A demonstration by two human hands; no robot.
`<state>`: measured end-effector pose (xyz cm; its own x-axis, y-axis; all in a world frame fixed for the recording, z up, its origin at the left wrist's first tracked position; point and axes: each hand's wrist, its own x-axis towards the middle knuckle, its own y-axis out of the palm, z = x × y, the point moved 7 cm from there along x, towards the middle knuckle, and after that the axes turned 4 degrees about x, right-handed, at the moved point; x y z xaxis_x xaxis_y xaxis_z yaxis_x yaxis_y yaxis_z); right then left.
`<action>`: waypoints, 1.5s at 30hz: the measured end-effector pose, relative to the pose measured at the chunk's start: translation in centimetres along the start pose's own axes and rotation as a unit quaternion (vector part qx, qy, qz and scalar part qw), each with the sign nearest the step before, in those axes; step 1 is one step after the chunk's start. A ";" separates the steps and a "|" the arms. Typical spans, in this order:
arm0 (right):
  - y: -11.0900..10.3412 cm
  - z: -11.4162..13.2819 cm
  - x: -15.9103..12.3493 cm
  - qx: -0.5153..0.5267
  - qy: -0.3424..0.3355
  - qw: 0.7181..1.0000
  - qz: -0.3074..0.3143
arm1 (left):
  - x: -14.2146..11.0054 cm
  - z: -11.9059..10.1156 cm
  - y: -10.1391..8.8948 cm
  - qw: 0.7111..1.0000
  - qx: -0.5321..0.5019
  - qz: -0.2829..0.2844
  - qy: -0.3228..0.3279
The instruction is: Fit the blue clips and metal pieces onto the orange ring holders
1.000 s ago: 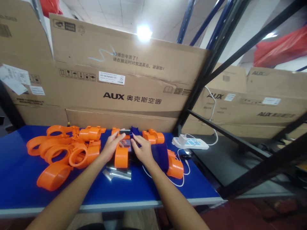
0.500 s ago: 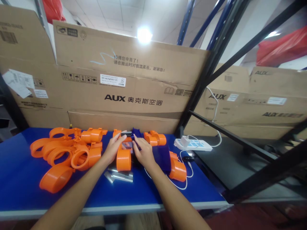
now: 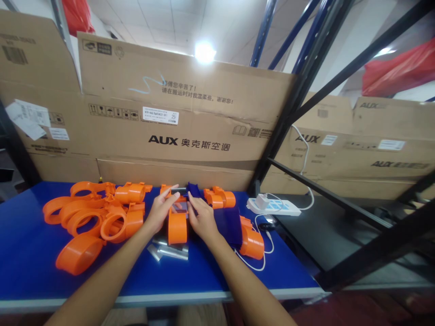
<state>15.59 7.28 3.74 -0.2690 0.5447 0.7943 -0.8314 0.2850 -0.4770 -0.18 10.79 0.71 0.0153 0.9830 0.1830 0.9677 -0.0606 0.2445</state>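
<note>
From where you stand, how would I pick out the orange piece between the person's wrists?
Face the big cardboard box marked AUX, then look down to the blue tabletop. Near its middle, the left hand and right hand are close together, with the orange piece between the wrists. Unlike the orange rings piled at left, it has silvery strips showing below.

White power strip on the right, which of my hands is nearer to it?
Your right hand. It is to the left of the white power strip; your left hand is farther left, beyond the right one.
</note>
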 end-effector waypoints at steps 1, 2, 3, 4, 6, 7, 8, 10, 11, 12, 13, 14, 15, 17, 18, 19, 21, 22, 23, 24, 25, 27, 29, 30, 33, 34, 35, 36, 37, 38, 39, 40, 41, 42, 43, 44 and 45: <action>0.0 0.0 0.0 0.010 0.004 1.000 0.003 | 0.0 0.0 -0.1 1.000 0.001 -0.001 0.000; 0.0 0.1 0.0 0.018 0.007 1.000 0.005 | 0.0 0.1 -0.1 1.000 0.004 -0.002 -0.001; 0.0 0.1 0.0 0.024 0.009 1.000 0.007 | 0.1 0.1 -0.1 1.000 0.009 -0.001 -0.001; -0.2 0.2 0.0 0.026 0.011 1.000 0.006 | 0.1 0.1 -0.1 1.000 0.014 0.001 0.000; -0.6 0.3 0.2 0.021 0.017 1.000 -0.005 | 0.2 0.2 -0.1 1.000 0.026 0.006 0.002; -1.0 0.2 0.3 0.016 0.021 1.000 -0.014 | 0.2 0.2 -0.1 0.999 0.030 0.010 0.003; -1.4 0.1 0.4 0.016 0.029 0.999 -0.025 | 0.1 0.2 0.0 0.999 0.031 0.014 0.003; -2.2 -0.4 0.7 0.042 0.061 0.996 -0.047 | 0.0 0.1 0.3 0.999 0.021 0.031 -0.006; -2.5 -0.8 0.8 0.072 0.083 0.993 -0.053 | -0.1 0.1 0.6 0.999 0.012 0.042 -0.013; -2.7 -1.2 0.9 0.109 0.105 0.987 -0.055 | -0.3 0.0 0.9 0.998 0.001 0.053 -0.021; -2.7 -1.6 1.0 0.150 0.125 0.979 -0.053 | -0.5 0.0 1.1 0.997 -0.010 0.066 -0.028; -2.6 -1.8 1.1 0.189 0.141 0.971 -0.046 | -0.7 -0.1 1.4 0.996 -0.022 0.078 -0.035; -2.4 -1.9 1.2 0.223 0.151 0.962 -0.036 | -0.9 -0.2 1.7 0.995 -0.034 0.090 -0.040; -1.9 -1.7 1.3 0.269 0.163 0.949 -0.014 | -1.2 -0.2 2.1 0.991 -0.057 0.113 -0.050; -1.7 -1.5 1.4 0.285 0.168 0.944 -0.001 | -1.3 -0.1 2.2 0.988 -0.065 0.125 -0.056; -1.4 -1.4 1.4 0.300 0.172 0.938 0.012 | -1.3 0.1 2.3 0.987 -0.070 0.132 -0.060; -0.9 -1.0 1.4 0.335 0.180 0.924 0.036 | -1.3 0.4 2.3 0.985 -0.069 0.142 -0.068; -0.6 -0.9 1.4 0.354 0.184 0.916 0.045 | -1.3 0.6 2.4 0.984 -0.066 0.149 -0.072; -0.4 -0.8 1.4 0.370 0.189 0.908 0.050 | -1.3 0.8 2.6 0.982 -0.066 0.156 -0.077; -0.3 -0.9 1.4 0.379 0.196 0.903 0.048 | -1.4 1.0 2.8 0.981 -0.068 0.165 -0.082; -0.3 -1.0 1.3 0.382 0.203 0.901 0.040 | -1.5 1.1 3.0 0.979 -0.071 0.172 -0.087; -0.5 -1.3 1.2 0.373 0.216 0.902 0.012 | -1.7 1.2 3.5 0.975 -0.086 0.180 -0.092; -0.6 -1.5 0.9 0.363 0.225 0.904 -0.008 | -2.0 1.0 3.8 0.976 -0.095 0.179 -0.086; -0.5 -1.5 0.8 0.359 0.229 0.905 -0.012 | -2.1 0.9 3.9 0.976 -0.094 0.178 -0.082; -0.2 -1.4 0.6 0.356 0.241 0.903 -0.016 | -2.3 0.6 4.0 0.979 -0.077 0.176 -0.075; -0.1 -1.4 0.5 0.361 0.243 0.900 -0.019 | -2.3 0.6 4.0 0.979 -0.070 0.177 -0.074; 0.0 -1.4 0.5 0.369 0.244 0.897 -0.020 | -2.3 0.5 4.0 0.980 -0.065 0.177 -0.071; 0.2 -1.4 0.6 0.379 0.245 0.892 -0.020 | -2.2 0.5 4.0 0.981 -0.061 0.175 -0.064; 0.3 -1.5 0.6 0.390 0.247 0.887 -0.018 | -2.1 0.4 3.8 0.982 -0.058 0.170 -0.051; 0.5 -1.5 0.6 0.400 0.250 0.882 -0.015 | -2.0 0.3 3.7 0.985 -0.053 0.163 -0.036; 0.7 -1.6 0.5 0.411 0.253 0.876 -0.012 | -1.8 0.2 3.4 0.987 -0.047 0.155 -0.020; 0.8 -1.7 0.5 0.421 0.257 0.870 -0.009 | -1.6 0.1 3.2 0.988 -0.040 0.148 -0.006; 0.9 -1.7 0.5 0.430 0.260 0.865 -0.006 | -1.5 0.1 3.1 0.989 -0.031 0.143 0.004; 1.0 -1.8 0.4 0.437 0.262 0.860 -0.003 | -1.4 0.2 3.0 0.990 -0.024 0.141 0.010; 1.0 -1.7 0.4 0.440 0.263 0.858 -0.001 | -1.3 0.2 2.9 0.990 -0.018 0.140 0.013; 1.0 -1.7 0.4 0.440 0.264 0.859 -0.001 | -1.3 0.3 2.9 0.990 -0.018 0.141 0.013; 1.0 -1.7 0.3 0.434 0.264 0.861 -0.002 | -1.3 0.3 3.0 0.990 -0.022 0.141 0.010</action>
<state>15.51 9.04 2.94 -0.1968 0.8930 0.4048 -0.9438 -0.2843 0.1683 2.76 9.36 0.88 0.2774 0.9226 0.2682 0.9139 -0.3394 0.2224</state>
